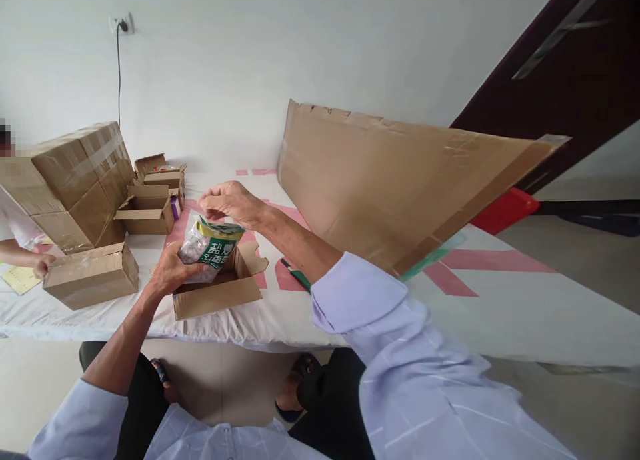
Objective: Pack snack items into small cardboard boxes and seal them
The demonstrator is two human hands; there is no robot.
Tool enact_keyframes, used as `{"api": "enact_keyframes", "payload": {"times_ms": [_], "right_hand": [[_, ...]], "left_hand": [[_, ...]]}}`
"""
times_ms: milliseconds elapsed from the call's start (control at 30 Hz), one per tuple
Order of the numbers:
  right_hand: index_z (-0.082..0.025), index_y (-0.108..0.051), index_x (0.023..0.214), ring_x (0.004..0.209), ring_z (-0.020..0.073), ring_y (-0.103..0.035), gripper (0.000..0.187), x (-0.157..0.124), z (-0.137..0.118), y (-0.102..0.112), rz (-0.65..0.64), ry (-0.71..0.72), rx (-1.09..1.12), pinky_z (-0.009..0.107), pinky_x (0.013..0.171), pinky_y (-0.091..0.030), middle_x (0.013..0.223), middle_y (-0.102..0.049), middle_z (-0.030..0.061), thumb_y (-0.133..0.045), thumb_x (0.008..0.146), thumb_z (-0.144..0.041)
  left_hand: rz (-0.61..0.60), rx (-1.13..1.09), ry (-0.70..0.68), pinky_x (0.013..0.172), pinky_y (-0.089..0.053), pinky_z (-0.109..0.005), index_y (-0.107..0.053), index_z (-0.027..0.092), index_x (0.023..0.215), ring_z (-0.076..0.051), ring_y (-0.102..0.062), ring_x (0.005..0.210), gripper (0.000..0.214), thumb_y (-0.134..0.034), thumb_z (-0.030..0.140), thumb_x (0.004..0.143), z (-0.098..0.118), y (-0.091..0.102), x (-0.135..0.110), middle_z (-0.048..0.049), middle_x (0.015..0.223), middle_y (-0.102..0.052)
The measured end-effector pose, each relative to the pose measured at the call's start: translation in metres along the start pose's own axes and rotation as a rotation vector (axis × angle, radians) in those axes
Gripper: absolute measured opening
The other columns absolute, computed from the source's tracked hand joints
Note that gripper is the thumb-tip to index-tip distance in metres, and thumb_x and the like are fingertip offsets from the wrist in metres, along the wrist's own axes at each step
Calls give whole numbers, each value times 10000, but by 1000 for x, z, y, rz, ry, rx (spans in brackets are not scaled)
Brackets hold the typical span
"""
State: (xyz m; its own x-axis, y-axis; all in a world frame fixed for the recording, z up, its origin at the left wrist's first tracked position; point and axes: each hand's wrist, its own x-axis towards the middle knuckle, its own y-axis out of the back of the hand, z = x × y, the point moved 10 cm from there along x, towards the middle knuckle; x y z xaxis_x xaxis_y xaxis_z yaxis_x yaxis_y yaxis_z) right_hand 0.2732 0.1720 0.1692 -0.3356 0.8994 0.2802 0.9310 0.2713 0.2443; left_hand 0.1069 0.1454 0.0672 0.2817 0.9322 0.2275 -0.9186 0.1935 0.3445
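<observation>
My left hand [173, 271] is closed around the side of a clear plastic food bag [213, 250] with a green and yellow printed label and pale contents. The bag is tilted over an open cardboard box [217, 300], its lower end at the opening. Just above the bag's top is my right hand [233, 203], its fingers curled together. Whether it pinches anything is hidden. The box stands near the table's front edge with its flaps raised.
A large cardboard sheet [375, 180] leans at the right. Stacked cartons [80, 180], an open box [145, 210] and a taped carton [93, 273] stand left, the latter touched by another person's hand [43, 267]. A red object [510, 210] lies behind the sheet.
</observation>
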Motion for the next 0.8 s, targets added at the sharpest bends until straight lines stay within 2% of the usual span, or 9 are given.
{"api": "enact_keyframes", "payload": {"times_ms": [67,133,200,267,367,467,600,667,800], "right_hand": [[-177,-758,1023,940,196,-682,446,-6,-12,9,37,138,-58,309,799,-564,983,-748,57,-953,697,-410],[-200,-773,1149,1089,236,-687,669,-10,-10,11,26,188,-135,338,882,-572,1153,-769,72,-1027,571,-422],[-190,-797,1081,1013,220,-692,574,-9,1,9,-3,170,-153,327,845,-559,1076,-780,53,-997,613,-455],[-164,-769,848,787,164,-641,409,0,13,9,5,132,-126,291,708,-507,819,-719,11,-918,725,-525],[-179,-611,601,575,98,-467,515,22,26,15,99,55,-60,260,544,-364,569,-517,-48,-921,722,-573],[-180,-607,613,547,93,-460,527,39,35,22,195,-47,27,247,495,-337,559,-527,-48,-995,635,-536],[-185,-706,877,705,134,-639,556,31,41,31,358,0,271,231,579,-509,810,-725,1,-1007,626,-580],[-219,-721,1047,859,168,-715,631,19,53,19,331,13,379,250,678,-589,1002,-787,27,-1003,641,-613],[-210,-748,1088,863,201,-733,670,1,91,-47,-30,-88,498,322,714,-643,1061,-805,67,-980,670,-678]], "left_hand": [[3,-107,37,816,-595,-375,-815,167,1049,-301,-768,887,620,-1030,459,545,-3,5,1,-70,945,-835],[29,-187,74,812,-602,-380,-811,155,1015,-289,-766,853,626,-1045,460,521,-6,12,2,-75,930,-837],[53,-250,103,814,-609,-382,-811,151,984,-273,-763,835,617,-1059,449,505,-8,20,2,-75,928,-840],[50,-293,123,814,-615,-385,-817,148,970,-269,-767,834,612,-1071,443,497,-11,22,2,-82,935,-845],[-30,-369,103,856,-626,-404,-837,144,1030,-300,-789,911,672,-1082,441,480,-11,14,2,-109,999,-859],[-87,-418,58,932,-626,-426,-848,152,1097,-324,-796,998,714,-1086,420,479,-8,7,1,-118,1063,-865],[-1,-450,55,926,-622,-421,-855,141,1060,-319,-801,968,659,-1085,387,493,-9,20,7,-118,1042,-866],[46,-481,29,931,-620,-423,-856,136,1078,-337,-804,999,683,-1091,376,483,-5,32,14,-128,1072,-866],[54,-496,-44,924,-625,-429,-852,120,1077,-350,-806,994,693,-1101,394,491,5,50,30,-138,1065,-864]]}}
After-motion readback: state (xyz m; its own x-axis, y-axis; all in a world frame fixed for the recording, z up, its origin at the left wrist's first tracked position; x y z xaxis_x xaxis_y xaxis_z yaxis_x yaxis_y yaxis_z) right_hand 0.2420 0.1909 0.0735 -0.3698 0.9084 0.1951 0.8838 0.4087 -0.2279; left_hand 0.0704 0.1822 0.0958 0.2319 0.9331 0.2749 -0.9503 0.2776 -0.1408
